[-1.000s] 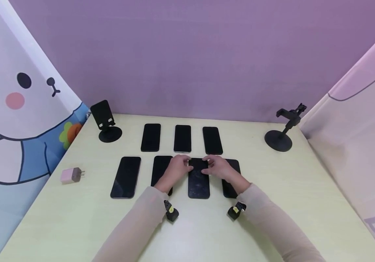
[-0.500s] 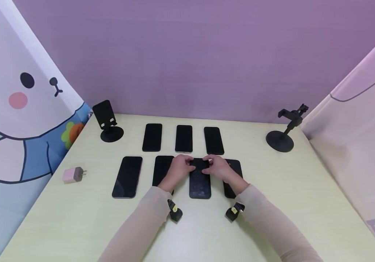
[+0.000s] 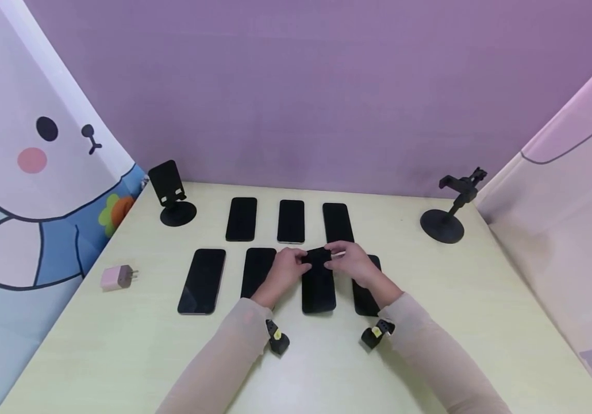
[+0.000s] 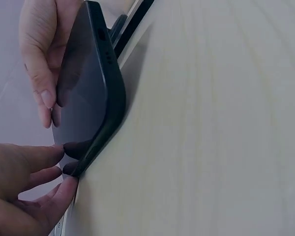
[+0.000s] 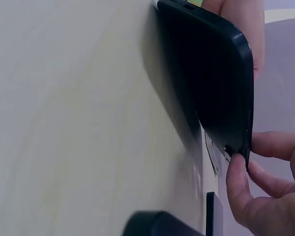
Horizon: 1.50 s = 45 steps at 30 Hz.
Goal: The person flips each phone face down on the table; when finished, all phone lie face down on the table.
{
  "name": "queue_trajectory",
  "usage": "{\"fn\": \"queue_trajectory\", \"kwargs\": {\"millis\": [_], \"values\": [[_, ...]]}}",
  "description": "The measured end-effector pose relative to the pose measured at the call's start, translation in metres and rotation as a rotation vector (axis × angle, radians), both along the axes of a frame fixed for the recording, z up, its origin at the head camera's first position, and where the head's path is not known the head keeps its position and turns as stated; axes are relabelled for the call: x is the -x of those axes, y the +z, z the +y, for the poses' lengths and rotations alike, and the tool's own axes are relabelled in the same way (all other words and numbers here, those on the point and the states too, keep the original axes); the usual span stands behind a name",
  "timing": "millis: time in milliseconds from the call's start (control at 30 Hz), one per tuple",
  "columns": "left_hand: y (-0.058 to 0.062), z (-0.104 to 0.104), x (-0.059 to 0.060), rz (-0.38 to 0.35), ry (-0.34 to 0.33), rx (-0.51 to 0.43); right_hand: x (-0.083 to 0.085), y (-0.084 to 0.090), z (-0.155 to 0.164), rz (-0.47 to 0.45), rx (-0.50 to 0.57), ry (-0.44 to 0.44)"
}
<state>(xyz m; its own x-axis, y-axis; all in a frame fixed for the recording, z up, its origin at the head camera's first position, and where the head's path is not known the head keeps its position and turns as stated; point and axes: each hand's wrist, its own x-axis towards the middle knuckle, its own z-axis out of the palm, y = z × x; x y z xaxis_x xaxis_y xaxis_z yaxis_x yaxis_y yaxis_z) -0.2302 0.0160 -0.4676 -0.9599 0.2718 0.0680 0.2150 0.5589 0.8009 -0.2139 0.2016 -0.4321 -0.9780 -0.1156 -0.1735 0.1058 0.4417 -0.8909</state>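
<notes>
A black phone (image 3: 318, 287) in a dark case is the third one in the front row on the pale table (image 3: 120, 345). Its far end is tilted up while its near end stays on the table. My left hand (image 3: 296, 265) pinches the far left corner and my right hand (image 3: 334, 261) pinches the far right corner. The left wrist view shows the raised phone (image 4: 88, 88) edge-on, with my left fingers (image 4: 34, 172) under and beside its corner. In the right wrist view the phone (image 5: 206, 88) stands off the table, and my right fingertips (image 5: 246, 182) grip its edge.
Other black phones lie flat: one at the front left (image 3: 202, 280), one under my left hand (image 3: 257, 270), one under my right forearm (image 3: 365, 293), and three in the back row (image 3: 291, 221). Phone stands sit at the back left (image 3: 172, 192) and back right (image 3: 448, 210). A pink charger (image 3: 117, 278) lies at the left.
The phone lay flat with both hands on its far end; now that far end is lifted off the table. My right hand has risen slightly with it.
</notes>
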Motion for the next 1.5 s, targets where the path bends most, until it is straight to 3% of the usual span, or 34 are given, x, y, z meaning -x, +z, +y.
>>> {"fn": "queue_trajectory", "kwargs": {"millis": [367,567,733,933,1100,1500], "values": [[0.002,0.004,-0.004,0.055,-0.009,0.012,0.002,-0.003,0.013,-0.037,0.123,0.042],[0.007,0.009,-0.007,0.008,-0.021,-0.027,0.001,0.000,0.017,-0.028,0.195,0.061],[0.003,0.013,-0.006,-0.033,-0.037,-0.079,0.001,0.005,0.016,-0.023,0.245,0.066],[0.002,0.014,-0.007,-0.072,-0.049,-0.225,0.000,0.009,0.014,-0.033,0.327,0.082],[-0.001,0.017,-0.008,-0.088,-0.043,-0.437,0.000,0.009,0.013,-0.043,0.389,0.091],[-0.001,0.021,-0.012,-0.295,0.005,-0.830,0.003,0.002,0.008,-0.031,0.461,0.071]]}}
